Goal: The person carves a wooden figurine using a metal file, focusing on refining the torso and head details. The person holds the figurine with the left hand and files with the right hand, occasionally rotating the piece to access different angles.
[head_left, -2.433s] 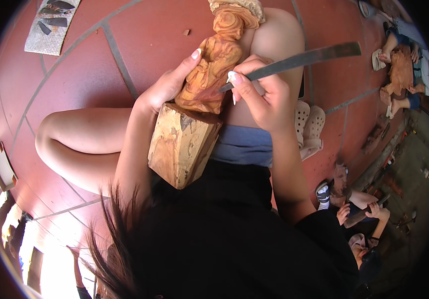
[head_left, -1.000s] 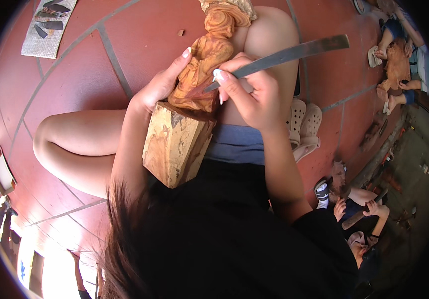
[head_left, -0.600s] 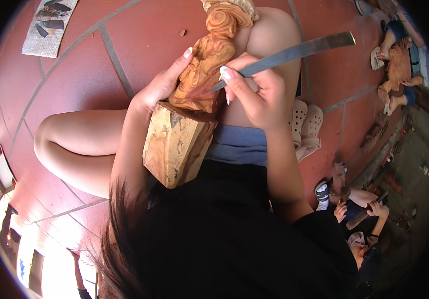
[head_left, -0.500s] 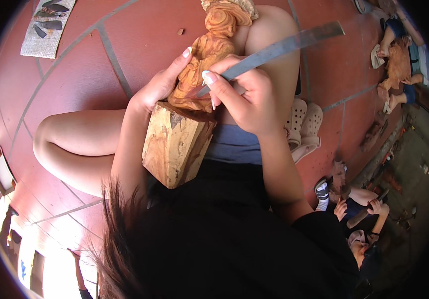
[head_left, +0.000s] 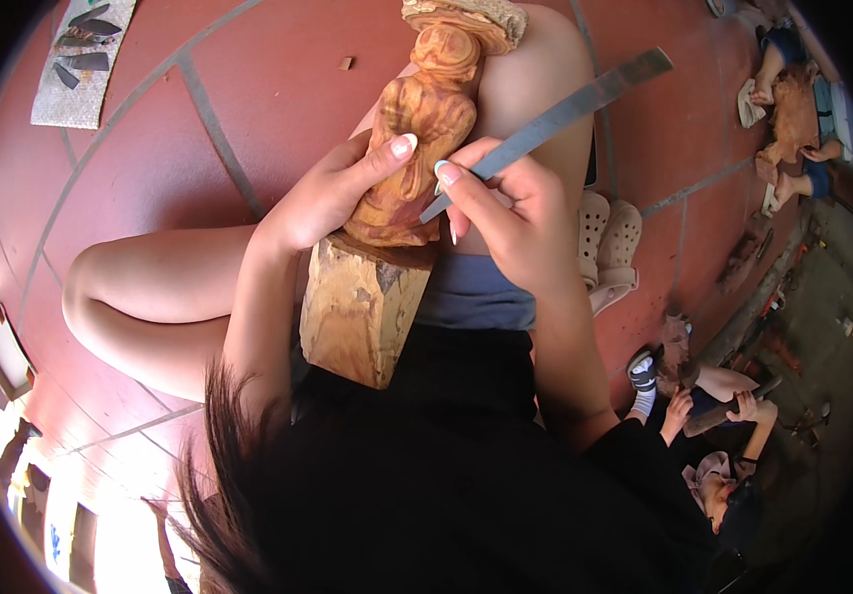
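A carved wooden figure [head_left: 413,148] with swirling orange-brown grain lies across my lap, its rough block base [head_left: 362,315] toward my body. The head end, topped by a broad pale-rimmed piece, rests by my right thigh. My left hand [head_left: 332,193] wraps the figure's lower left side, thumb lying on its front. Pinched in my right hand [head_left: 505,203] is a flat, narrow metal blade [head_left: 570,107]. Its pointed lower end meets or nearly meets the figure's lower right side; contact is hard to tell. The long other end sticks out up and to the right.
Several dark blades lie on a woven mat [head_left: 75,89] at the far left of the red tiled floor. Beige clogs [head_left: 609,247] stand right of my thigh. Another person [head_left: 713,436] works at the lower right, and others sit at the far right. A wood chip [head_left: 346,63] lies ahead.
The figure has been turned and shifted slightly right, so its front shows differently. My left thumb has moved down across it. The blade's tip has moved right and a little lower.
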Motion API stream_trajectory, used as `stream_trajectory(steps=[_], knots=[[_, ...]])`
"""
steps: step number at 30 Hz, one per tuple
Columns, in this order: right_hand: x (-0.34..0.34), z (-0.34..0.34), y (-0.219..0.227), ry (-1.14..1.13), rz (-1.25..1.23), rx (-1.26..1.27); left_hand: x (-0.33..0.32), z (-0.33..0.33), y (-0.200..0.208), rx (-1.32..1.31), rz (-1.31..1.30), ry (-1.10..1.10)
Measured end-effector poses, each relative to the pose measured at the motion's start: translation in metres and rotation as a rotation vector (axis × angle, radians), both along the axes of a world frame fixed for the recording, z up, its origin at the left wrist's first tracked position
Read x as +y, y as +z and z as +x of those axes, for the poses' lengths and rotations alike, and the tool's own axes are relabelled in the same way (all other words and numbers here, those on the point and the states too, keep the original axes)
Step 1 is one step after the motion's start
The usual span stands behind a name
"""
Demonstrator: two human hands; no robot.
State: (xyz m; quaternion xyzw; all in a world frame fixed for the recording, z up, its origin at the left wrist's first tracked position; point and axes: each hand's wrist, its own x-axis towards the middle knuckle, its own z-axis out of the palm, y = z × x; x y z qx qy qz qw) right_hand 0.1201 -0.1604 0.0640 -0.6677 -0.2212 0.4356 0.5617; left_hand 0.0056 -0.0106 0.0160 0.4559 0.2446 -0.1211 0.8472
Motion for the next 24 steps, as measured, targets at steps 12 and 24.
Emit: stream_trajectory(steps=[12,24], knots=[[0.002,0.002,0.004,0.008,-0.116,0.102,0.000,0.001,-0.001,0.016,-0.005,0.011],[-0.002,0.015,0.002,0.006,-0.183,0.074,0.001,0.000,-0.003,-0.014,-0.053,-0.016]])
